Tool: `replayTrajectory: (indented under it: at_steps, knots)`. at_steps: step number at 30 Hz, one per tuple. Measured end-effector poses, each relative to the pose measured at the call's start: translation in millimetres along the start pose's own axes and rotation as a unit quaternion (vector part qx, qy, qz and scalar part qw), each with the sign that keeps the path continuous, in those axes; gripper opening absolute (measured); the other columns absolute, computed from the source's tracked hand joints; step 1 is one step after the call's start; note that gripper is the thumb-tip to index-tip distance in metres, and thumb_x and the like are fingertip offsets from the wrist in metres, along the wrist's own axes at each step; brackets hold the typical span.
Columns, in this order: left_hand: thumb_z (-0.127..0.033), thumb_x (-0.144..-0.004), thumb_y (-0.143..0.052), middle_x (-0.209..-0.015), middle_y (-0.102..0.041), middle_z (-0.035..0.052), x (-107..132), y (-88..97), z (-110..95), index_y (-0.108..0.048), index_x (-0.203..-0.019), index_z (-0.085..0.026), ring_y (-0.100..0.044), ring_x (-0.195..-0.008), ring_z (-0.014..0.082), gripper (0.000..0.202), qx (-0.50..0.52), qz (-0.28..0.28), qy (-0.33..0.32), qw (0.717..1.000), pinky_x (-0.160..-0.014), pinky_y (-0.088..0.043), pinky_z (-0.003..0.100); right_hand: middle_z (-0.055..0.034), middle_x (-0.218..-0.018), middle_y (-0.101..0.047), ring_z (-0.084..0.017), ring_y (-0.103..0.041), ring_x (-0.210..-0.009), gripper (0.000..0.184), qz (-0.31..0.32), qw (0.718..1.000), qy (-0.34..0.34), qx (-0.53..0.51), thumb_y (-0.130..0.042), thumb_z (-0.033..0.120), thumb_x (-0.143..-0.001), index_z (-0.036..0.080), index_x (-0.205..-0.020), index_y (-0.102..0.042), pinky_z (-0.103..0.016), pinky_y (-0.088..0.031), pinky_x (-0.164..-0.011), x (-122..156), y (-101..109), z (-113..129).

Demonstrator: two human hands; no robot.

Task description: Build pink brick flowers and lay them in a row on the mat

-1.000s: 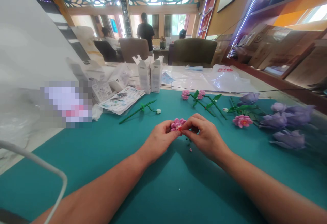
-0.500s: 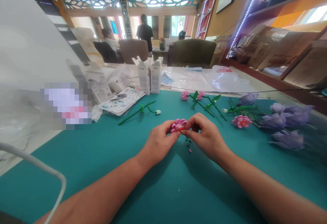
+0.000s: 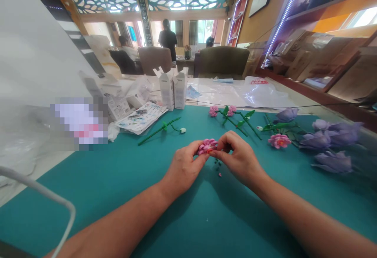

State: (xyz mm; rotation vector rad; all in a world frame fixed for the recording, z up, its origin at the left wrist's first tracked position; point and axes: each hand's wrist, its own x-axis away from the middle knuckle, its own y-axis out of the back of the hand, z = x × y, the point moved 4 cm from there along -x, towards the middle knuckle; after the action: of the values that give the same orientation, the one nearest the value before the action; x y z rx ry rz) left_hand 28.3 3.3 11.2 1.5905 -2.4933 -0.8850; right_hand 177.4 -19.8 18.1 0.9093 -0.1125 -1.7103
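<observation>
My left hand (image 3: 184, 166) and my right hand (image 3: 238, 156) meet over the teal mat (image 3: 188, 211), both pinched on a small pink brick flower (image 3: 207, 146). The left thumb and fingers grip it from the left; the right fingertips press at its right edge. A few tiny loose pieces (image 3: 218, 167) lie on the mat just below the hands. A green stem with a white bud (image 3: 161, 129) lies beyond my left hand. Two pink flowers on green stems (image 3: 232, 116) lie beyond my right hand.
A loose pink flower (image 3: 279, 140) and several purple flowers (image 3: 332, 140) lie at the right. Instruction sheets (image 3: 141, 116), two open white boxes (image 3: 173, 88) and plastic bags (image 3: 244, 91) sit at the mat's far edge. People and chairs stand in the background.
Both hands stayed together on the pink flower, the fingers shifting slightly around it. The view moved a little.
</observation>
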Motion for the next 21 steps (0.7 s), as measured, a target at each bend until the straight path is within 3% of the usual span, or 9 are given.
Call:
replayTrajectory:
  at_steps: [4,7,12,17,21]
  knots:
    - [-0.031,-0.083,-0.053,-0.102,-0.068,0.0044,-1.3,0.1,1.8,-0.061,-0.109,-0.019,-0.06,-0.094,0.0201,0.031,0.027,0.001,0.018,0.999,-0.082,-0.045,0.029,0.0029,-0.066,-0.046,-0.011,-0.042,-0.059,0.021,0.0,1.0,0.007,0.001,-0.066,0.024,-0.072,0.02,-0.064,-0.048,-0.024,-0.036,-0.054,0.4,-1.6,-0.6]
    - [-0.032,-0.08,-0.057,-0.099,-0.068,0.0055,-5.4,-1.4,7.4,-0.063,-0.105,-0.016,-0.06,-0.093,0.0201,0.03,0.129,0.012,0.05,0.99,-0.083,-0.045,0.03,0.0018,-0.069,-0.048,-0.011,-0.043,-0.059,0.018,0.003,1.0,0.008,0.001,-0.064,0.027,-0.076,0.02,-0.067,-0.051,-0.025,-0.037,-0.054,-0.5,-4.6,-3.8]
    - [-0.034,-0.075,-0.064,-0.091,-0.069,0.0067,-13.0,-2.3,23.5,-0.067,-0.092,-0.013,-0.06,-0.088,0.0175,0.027,0.319,0.022,0.149,0.936,-0.084,-0.043,0.029,-0.0028,-0.085,-0.054,-0.015,-0.052,-0.072,0.011,0.009,1.0,0.012,0.0,-0.059,0.031,-0.081,0.022,-0.086,-0.059,-0.028,-0.046,-0.061,-1.0,-7.7,-9.5]
    - [-0.038,-0.075,-0.065,-0.095,-0.069,0.009,-13.2,-5.0,27.1,-0.068,-0.095,-0.014,-0.061,-0.09,0.0175,0.031,0.413,0.052,0.201,0.887,-0.084,-0.043,0.028,-0.0072,-0.115,-0.053,-0.022,-0.054,-0.102,0.036,0.045,0.996,0.063,0.052,-0.06,0.03,-0.078,0.027,-0.113,-0.054,-0.035,-0.05,-0.078,2.8,-13.2,-8.7]
    - [-0.04,-0.08,-0.06,-0.098,-0.068,0.0091,-7.8,-10.6,22.0,-0.066,-0.097,-0.015,-0.062,-0.089,0.0169,0.031,0.433,0.071,0.197,0.877,-0.082,-0.045,0.027,-0.0083,-0.126,-0.048,-0.026,-0.047,-0.115,0.051,0.072,0.99,0.078,0.089,-0.064,0.028,-0.073,0.027,-0.122,-0.049,-0.041,-0.045,-0.093,6.9,-19.3,-10.4]
